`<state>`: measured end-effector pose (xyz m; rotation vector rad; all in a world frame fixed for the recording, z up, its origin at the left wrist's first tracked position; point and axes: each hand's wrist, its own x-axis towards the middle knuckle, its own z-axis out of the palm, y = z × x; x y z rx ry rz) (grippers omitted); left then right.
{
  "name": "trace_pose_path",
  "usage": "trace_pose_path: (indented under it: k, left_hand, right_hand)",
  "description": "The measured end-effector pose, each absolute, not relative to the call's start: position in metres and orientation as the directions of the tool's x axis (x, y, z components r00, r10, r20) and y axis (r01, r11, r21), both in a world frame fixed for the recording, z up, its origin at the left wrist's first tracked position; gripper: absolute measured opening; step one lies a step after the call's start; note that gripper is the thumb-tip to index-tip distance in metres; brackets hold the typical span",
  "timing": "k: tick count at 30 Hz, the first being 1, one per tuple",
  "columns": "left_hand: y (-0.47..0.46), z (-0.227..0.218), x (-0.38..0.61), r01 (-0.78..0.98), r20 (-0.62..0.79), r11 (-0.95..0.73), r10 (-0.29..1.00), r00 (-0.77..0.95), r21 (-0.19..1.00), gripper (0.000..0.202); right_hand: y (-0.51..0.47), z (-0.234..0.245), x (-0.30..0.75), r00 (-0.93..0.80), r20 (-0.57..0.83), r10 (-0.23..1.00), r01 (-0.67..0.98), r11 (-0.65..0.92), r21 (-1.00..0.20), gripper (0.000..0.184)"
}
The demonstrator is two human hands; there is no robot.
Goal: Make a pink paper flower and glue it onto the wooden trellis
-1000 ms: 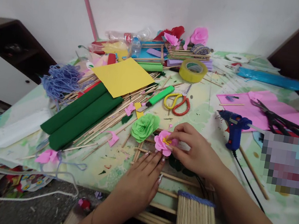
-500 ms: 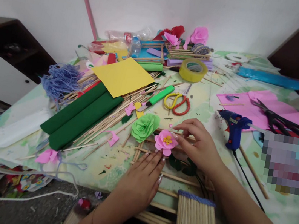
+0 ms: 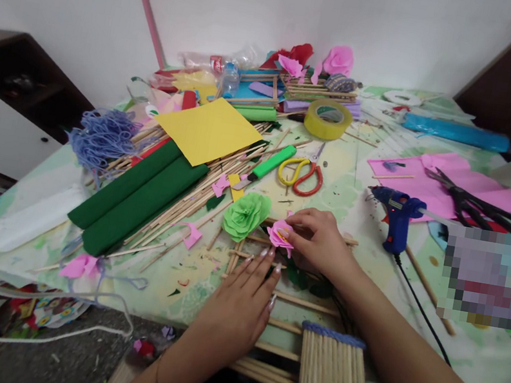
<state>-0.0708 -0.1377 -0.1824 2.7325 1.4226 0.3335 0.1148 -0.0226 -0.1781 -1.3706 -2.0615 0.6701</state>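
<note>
My left hand [image 3: 241,300] lies flat across a wooden stick frame [image 3: 296,300], fingers stretched out, with its fingertips at the lower edge of a pink paper flower [image 3: 278,233]. Thumb and fingers of my right hand [image 3: 320,240] are closed on the right side of that flower, covering part of its yellow centre. Just left of it a green paper flower [image 3: 245,216] rests on the frame. Dark green leaves [image 3: 302,276] show partly beneath my right hand. A panel of short sticks edged with blue yarn [image 3: 334,378] sits at the frame's near end.
A blue glue gun [image 3: 396,215] stands to the right, its cord trailing forward. Beyond the flowers lie red-and-yellow-handled scissors [image 3: 309,179], a green box cutter [image 3: 274,162] and a tape roll [image 3: 327,120]. Dark green paper rolls [image 3: 145,209] and loose sticks cover the left.
My right hand has shifted slightly left and closed on the pink flower's right side. The flower now tilts, its yellow centre partly covered. My left hand stays nearly still.
</note>
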Motion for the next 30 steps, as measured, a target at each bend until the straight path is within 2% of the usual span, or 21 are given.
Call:
trace_pose_path:
  k: [9, 14, 27, 30]
  left_hand:
    - [-0.136, -0.181, -0.071, 0.799, 0.129, -0.579, 0.815, 0.564, 0.165, 0.043]
    - [-0.136, -0.181, -0.071, 0.799, 0.132, -0.578, 0.816, 0.563, 0.165, 0.044]
    - [-0.135, -0.181, -0.072, 0.794, 0.125, -0.587, 0.809, 0.574, 0.159, 0.044]
    - [-0.135, -0.181, -0.072, 0.793, 0.124, -0.594, 0.804, 0.581, 0.135, 0.045]
  right_hand:
    - [-0.021, -0.178, 0.115, -0.327, 0.191, 0.925, 0.677, 0.371, -0.636, 0.010]
    - [-0.021, -0.176, 0.116, -0.350, 0.173, 0.921, 0.663, 0.373, -0.649, 0.014]
    - [-0.023, -0.165, 0.111, -0.352, -0.001, 0.936, 0.695, 0.261, -0.671, 0.014]
    - [-0.024, -0.164, 0.113, -0.362, -0.034, 0.931, 0.639, 0.221, -0.736, 0.012]
